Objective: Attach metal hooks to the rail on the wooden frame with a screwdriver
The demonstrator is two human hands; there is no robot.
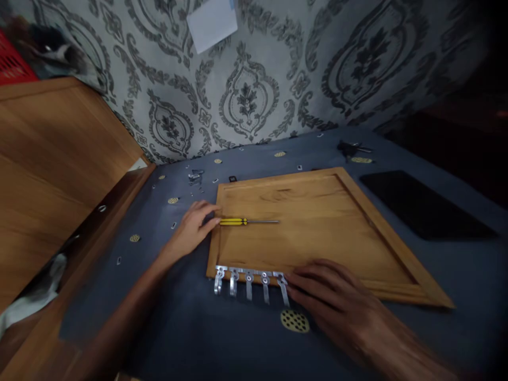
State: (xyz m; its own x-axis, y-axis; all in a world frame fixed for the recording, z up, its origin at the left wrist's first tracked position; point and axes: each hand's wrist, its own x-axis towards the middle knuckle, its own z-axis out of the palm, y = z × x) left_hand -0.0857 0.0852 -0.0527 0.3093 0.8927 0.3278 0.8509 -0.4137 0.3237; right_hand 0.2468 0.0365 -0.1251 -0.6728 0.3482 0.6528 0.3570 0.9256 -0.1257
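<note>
A framed wooden panel [309,211] lies flat on the blue patterned cloth. On it rests a screwdriver [238,221] with a yellow handle and a thin metal shaft pointing right. My left hand [195,226] is at the panel's left edge, fingers stretched and apart, the thumb tip by the handle's end. Along the panel's near edge sits a row of several silver metal hooks [249,280]. My right hand [337,299] has its fingertips against the rightmost metal hook [283,288], which is slanted. The right thumb is hidden.
Small metal pieces [195,177] lie on the cloth behind my left hand. A black flat object [424,203] lies right of the panel, with a dark tool [351,150] farther back. Patterned wallpaper [248,95] rises behind. A wooden cabinet side [59,174] stands at left.
</note>
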